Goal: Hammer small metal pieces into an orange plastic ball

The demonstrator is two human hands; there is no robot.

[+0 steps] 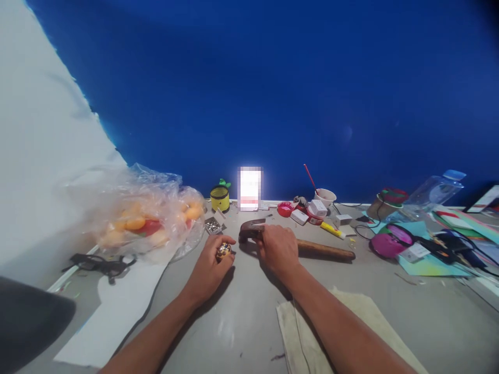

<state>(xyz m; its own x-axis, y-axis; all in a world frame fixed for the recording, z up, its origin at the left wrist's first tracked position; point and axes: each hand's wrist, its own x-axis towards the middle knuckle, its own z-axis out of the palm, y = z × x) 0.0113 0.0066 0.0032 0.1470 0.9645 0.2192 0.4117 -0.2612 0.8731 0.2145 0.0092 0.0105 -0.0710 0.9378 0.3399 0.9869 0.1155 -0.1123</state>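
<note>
A small round ball (224,252), gold with shiny silvery studs, is held between the thumb and fingers of my left hand (210,267), low over the grey table. To its right, my right hand (277,249) is closed around a hammer (325,251) near its metal head. The hammer lies across the table, head to the left and wooden handle pointing right. Behind my left hand stands a small open box (213,225) of shiny metal pieces. A pale cloth (362,322) lies under my right forearm.
Left: a plastic bag of orange fruit (136,223), black glasses (101,264), white paper (117,306). Back: a yellow container (220,198), a bright screen (250,189), a white cup (325,197), a yellow tube (332,230). Right: a magenta item (390,244), a clear bottle (436,192).
</note>
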